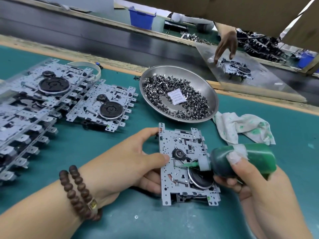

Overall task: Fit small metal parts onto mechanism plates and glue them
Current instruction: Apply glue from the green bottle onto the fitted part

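Gripping the perforated grey metal mechanism plate [183, 163] by its left edge, the left hand [138, 161] is curling thumb over and fingers under, holding it just above the teal-covered table [120, 221]. Stacked grey mechanism plates with black wheels [34, 104] are lying at the far left. Beyond them, a round steel dish [212, 94] is holding small dark metal parts [189, 104] and a white paper slip [177, 97]. Rightward, a green-stained white rag [241, 126] is lying crumpled. The right hand [255, 183] is gripping a dark green glue bottle [241, 161], its nozzle touching the plate's middle.
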Available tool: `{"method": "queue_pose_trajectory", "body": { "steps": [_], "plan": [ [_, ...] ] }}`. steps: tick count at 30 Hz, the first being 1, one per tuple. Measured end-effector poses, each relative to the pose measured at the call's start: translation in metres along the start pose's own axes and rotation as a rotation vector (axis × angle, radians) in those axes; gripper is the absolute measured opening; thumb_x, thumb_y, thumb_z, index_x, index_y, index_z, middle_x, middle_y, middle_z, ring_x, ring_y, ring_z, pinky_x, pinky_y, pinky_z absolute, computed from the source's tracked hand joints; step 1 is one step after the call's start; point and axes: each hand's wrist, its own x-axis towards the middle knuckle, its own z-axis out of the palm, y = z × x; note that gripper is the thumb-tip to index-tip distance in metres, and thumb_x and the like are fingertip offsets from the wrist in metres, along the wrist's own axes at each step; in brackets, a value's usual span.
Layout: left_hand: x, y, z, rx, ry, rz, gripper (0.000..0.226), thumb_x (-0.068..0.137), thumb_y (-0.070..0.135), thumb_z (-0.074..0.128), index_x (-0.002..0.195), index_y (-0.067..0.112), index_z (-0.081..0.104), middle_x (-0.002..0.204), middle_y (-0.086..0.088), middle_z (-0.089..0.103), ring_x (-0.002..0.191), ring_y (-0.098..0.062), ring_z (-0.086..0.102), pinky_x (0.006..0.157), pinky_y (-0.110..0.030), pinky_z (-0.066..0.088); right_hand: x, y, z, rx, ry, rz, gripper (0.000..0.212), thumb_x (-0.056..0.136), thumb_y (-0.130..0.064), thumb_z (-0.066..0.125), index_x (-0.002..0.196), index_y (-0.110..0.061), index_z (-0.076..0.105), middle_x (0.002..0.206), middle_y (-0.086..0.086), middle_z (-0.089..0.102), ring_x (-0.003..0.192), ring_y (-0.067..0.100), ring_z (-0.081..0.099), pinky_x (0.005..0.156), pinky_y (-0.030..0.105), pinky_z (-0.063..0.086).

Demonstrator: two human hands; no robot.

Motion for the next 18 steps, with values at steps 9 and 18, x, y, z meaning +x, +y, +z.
{"method": "queue_pose_trajectory", "body": {
  "steps": [9, 18],
  "plan": [
    [0.0000, 0.0002, -0.0002, 0.003, 0.007, 0.003, 0.045, 0.086, 0.009, 0.056, 0.122, 0.033, 0.043, 0.071, -0.013, 0.072, 0.046, -0.015, 0.060, 0.043, -0.019, 0.050, -0.0007, 0.0022, -0.0018, -0.009, -0.003, 0.017, 0.056, 0.027, -0.053, 0.089, 0.070, -0.019, 0.073, 0.054, 0.002, 0.060, 0.038, 0.006, 0.046, 0.046, 0.025, 0.052],
    [-0.0011, 0.0011, 0.0004, -0.004, -0.004, 0.004, 0.042, 0.087, 0.009, 0.055, 0.117, 0.036, 0.046, 0.074, -0.014, 0.073, 0.046, -0.015, 0.062, 0.043, -0.019, 0.051, -0.0010, 0.0004, -0.0012, 0.141, 0.014, 0.060, 0.013, 0.053, -0.022, 0.066, 0.063, -0.017, 0.073, 0.047, 0.003, 0.053, 0.035, 0.005, 0.043, 0.046, 0.027, 0.053]
  ]
}}
